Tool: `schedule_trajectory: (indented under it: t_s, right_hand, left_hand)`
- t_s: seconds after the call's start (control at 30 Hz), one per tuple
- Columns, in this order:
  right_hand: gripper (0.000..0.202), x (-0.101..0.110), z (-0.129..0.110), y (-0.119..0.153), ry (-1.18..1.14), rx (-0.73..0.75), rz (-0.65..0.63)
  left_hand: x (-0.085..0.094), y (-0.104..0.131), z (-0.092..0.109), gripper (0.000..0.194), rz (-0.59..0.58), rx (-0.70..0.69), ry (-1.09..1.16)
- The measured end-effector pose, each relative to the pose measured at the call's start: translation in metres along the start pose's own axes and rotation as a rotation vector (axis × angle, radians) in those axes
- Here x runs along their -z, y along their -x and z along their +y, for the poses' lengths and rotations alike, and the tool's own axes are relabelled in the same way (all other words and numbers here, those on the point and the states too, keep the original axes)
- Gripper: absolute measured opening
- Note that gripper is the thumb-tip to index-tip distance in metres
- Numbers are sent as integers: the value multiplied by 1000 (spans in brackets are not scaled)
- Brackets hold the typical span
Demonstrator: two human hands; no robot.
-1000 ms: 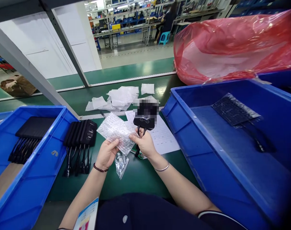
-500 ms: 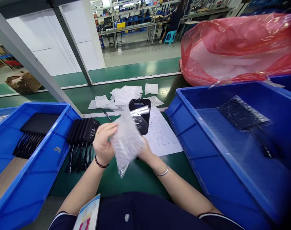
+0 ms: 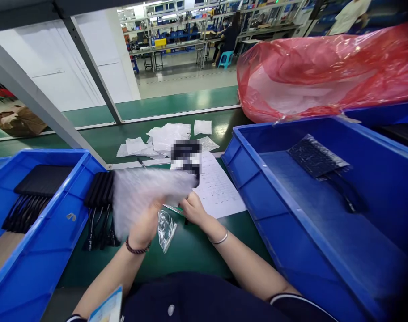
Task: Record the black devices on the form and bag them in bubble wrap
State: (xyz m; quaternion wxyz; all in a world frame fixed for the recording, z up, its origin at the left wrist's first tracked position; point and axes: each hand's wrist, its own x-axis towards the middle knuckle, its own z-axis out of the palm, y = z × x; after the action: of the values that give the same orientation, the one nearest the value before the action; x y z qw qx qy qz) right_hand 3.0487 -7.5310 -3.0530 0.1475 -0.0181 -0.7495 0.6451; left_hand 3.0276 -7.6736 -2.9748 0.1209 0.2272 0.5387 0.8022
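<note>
My left hand (image 3: 144, 223) is closed on a white bubble-wrap bag (image 3: 133, 197), which is smeared by motion and spreads out in front of my fingers. Just right of it, my right hand (image 3: 193, 206) is low over the green bench with curled fingers. A thin green-and-white edge and a small dark bit show by those fingertips; I cannot make out what they grip. Clear crinkled plastic (image 3: 166, 230) lies between my wrists. Behind the bag is a black device (image 3: 187, 176), partly blurred out, beside a written sheet of paper (image 3: 220, 192).
Several black devices with cables (image 3: 98, 192) sit at left, beside a blue bin (image 3: 68, 214) holding more. White bubble bags (image 3: 170, 136) lie at the back. A blue bin (image 3: 257, 179) at right holds a wrapped device (image 3: 320, 156); a red plastic bag (image 3: 325, 76) stands behind.
The bubble-wrap bag has swung left and flattened out in my left hand. My right hand has come into view beside it, lower down. The camera view has turned slightly right.
</note>
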Motion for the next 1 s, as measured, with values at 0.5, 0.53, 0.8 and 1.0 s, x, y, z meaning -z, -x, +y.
schedule_trajectory:
  t_s: [0.5, 0.53, 0.8, 1.0]
  right_hand:
    - [49, -2, -6, 15, -30, 72, -345]
    - [50, -1, -6, 15, -16, 80, -350]
    - [47, 4, -2, 13, -47, 96, -465]
    - [46, 6, -4, 12, -125, 57, -552]
  left_hand:
    - [71, -50, 1, 10, 617, 130, 492]
    - [70, -51, 1, 12, 603, 121, 484]
    - [74, -62, -3, 20, 522, 43, 417]
    - [77, -63, 0, 24, 441, 96, 381]
